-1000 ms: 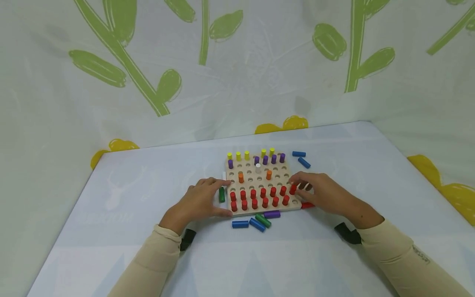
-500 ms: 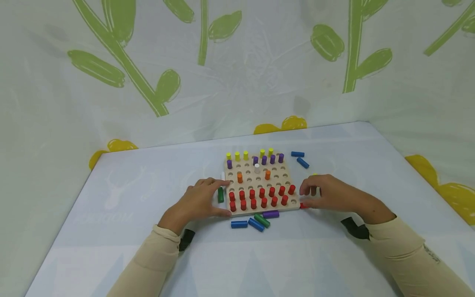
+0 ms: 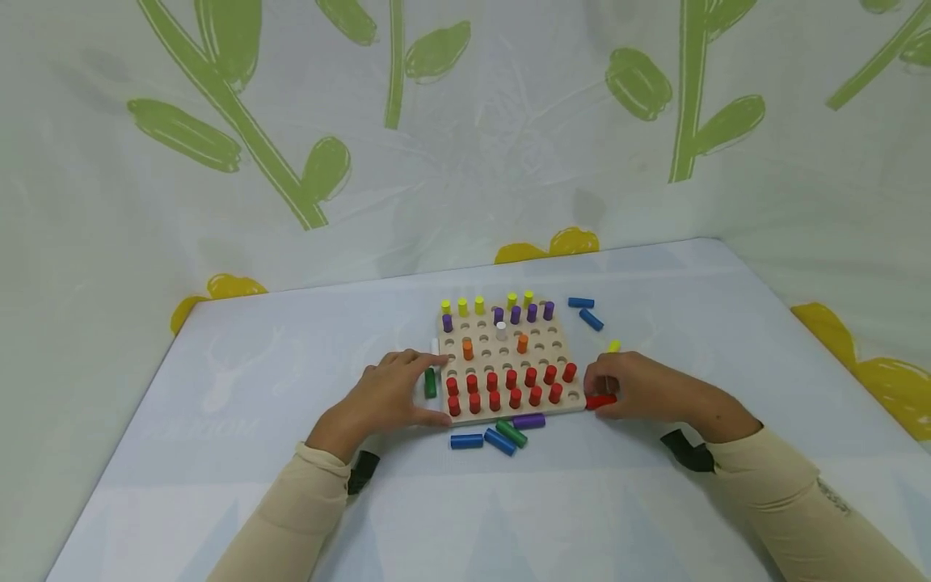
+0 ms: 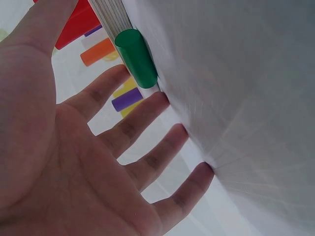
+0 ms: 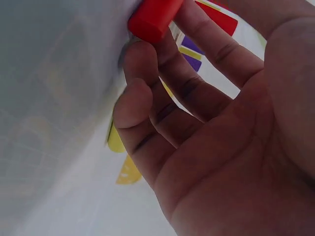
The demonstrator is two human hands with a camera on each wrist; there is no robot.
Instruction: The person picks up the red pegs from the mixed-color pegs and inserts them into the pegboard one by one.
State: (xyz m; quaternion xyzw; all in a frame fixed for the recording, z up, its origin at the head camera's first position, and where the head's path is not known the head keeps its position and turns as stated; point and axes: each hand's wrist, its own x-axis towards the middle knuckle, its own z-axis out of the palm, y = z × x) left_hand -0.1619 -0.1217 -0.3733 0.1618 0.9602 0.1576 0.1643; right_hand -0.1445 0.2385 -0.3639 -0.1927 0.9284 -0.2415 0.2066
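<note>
A wooden pegboard [image 3: 534, 408] lies on the table, with red pegs standing in its two near rows and a bare hole at the near right corner. My left hand [image 3: 393, 392] rests at the board's left edge, fingers spread, thumb at the near corner and index finger on the edge. A green peg [image 4: 137, 58] lies beside the board near those fingers. At the right edge my right hand [image 3: 643, 388] pinches a loose red peg [image 3: 600, 402] lying on the table. In the right wrist view the fingers curl against this red peg [image 5: 155, 19]; the thumb's contact is hidden.
Blue pegs [image 3: 466, 441], a green peg [image 3: 512, 434] and a purple peg [image 3: 528, 421] lie before the board. More blue pegs [image 3: 591, 320] lie behind it to the right. A yellow peg [image 3: 614, 346] lies behind my right hand. A patterned cloth wall [image 3: 465, 162] rises at the back.
My right hand let go of a red peg standing at the right end of the second row, moved right and down, and took hold of the loose red peg. The left hand stayed put.
</note>
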